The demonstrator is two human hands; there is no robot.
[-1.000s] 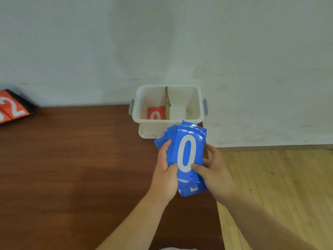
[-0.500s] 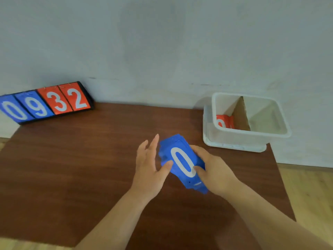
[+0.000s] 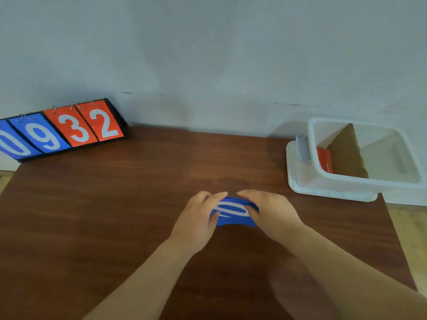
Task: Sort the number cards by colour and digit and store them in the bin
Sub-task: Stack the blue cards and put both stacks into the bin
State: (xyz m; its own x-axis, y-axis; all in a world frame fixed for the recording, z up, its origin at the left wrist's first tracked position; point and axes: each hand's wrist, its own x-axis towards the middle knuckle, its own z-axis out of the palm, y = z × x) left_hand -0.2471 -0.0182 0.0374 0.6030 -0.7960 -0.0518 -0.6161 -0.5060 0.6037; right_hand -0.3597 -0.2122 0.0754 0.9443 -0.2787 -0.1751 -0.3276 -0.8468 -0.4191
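The left hand (image 3: 198, 218), open and apart half a second ago, has curled over the left end of the blue cards (image 3: 233, 213); the right hand (image 3: 270, 213) clamps the right end; the stack has dropped from a tilt to lie low over the middle of the tabletop (image 3: 115, 204), well apart from the bin (image 3: 335, 185) at the far right corner; probably squaring up before storing. The stack is blue, with a white 0 uppermost; it is slightly bowed, with uneven edges.
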